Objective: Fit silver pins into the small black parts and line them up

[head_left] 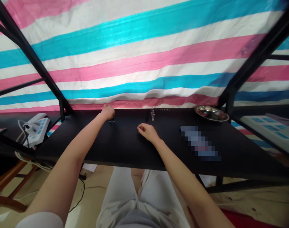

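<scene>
My left hand [107, 111] reaches to the far edge of the black table [125, 145], fingers curled down onto small dark objects [112, 120] that I cannot make out clearly. My right hand [146, 130] rests on the tabletop nearer to me, loosely closed, with nothing visible in it. A small cluster of clear vial-like pieces [152, 114] stands upright at the table's far edge, just beyond and right of my right hand. A row of tiny dark items [165, 110] lies to its right.
A shiny metal dish [211, 113] sits at the table's far right corner. A blurred-out patch [200, 143] lies on the right part of the table. A white power strip [36, 127] with cables sits left. A black frame and a striped tarp stand behind; a wooden chair is at the lower left.
</scene>
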Tool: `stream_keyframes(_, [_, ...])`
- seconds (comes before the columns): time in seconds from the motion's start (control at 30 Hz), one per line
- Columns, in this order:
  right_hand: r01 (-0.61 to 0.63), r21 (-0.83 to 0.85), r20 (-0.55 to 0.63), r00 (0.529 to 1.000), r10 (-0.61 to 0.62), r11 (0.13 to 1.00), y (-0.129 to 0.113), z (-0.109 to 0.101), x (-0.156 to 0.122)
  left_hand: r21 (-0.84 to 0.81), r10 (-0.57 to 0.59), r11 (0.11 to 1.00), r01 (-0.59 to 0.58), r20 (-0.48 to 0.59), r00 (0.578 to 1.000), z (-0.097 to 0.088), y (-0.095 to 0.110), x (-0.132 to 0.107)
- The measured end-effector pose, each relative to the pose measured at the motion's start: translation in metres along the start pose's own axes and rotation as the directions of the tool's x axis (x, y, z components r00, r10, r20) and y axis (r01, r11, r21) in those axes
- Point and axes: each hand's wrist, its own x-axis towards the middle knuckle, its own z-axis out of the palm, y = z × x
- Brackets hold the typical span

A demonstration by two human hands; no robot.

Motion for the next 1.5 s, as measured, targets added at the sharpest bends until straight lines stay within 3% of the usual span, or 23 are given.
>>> stream_keyframes(0.57, [-0.002,-0.016,-0.003,1.0,0.002,1.0,0.0,-0.001,-0.001,0.006,0.009,1.0,-0.008,-0.032,0.999,0.006,-0.003,0.003])
stream_keyframes(0.8, [-0.071,-0.085,-0.074,0.995,0.065,0.994,-0.001,-0.007,0.0,0.054,0.039,0.998,-0.036,-0.061,0.997,-0.006,0.002,-0.001])
stream_keyframes(0.97, [-0.285,-0.302,-0.17,0.955,0.243,0.91,0.0,-0.017,0.0,0.013,0.186,0.982,-0.19,-0.265,0.946,-0.008,0.04,0.0])
stream_keyframes(1.13, [-0.418,-0.451,-0.195,0.908,0.37,0.789,0.003,-0.022,-0.002,-0.043,0.271,0.954,-0.296,-0.292,0.917,0.012,0.107,0.005])
stream_keyframes(1.3, [-0.45,-0.454,-0.208,0.893,0.399,0.769,0.005,-0.022,-0.001,-0.14,0.172,0.964,-0.228,-0.329,0.929,0.035,0.156,0.015])
stream_keyframes(1.5, [-0.458,-0.426,-0.218,0.889,0.402,0.781,0.006,-0.024,-0.001,-0.215,0.092,0.959,-0.183,-0.378,0.921,0.044,0.17,0.032])
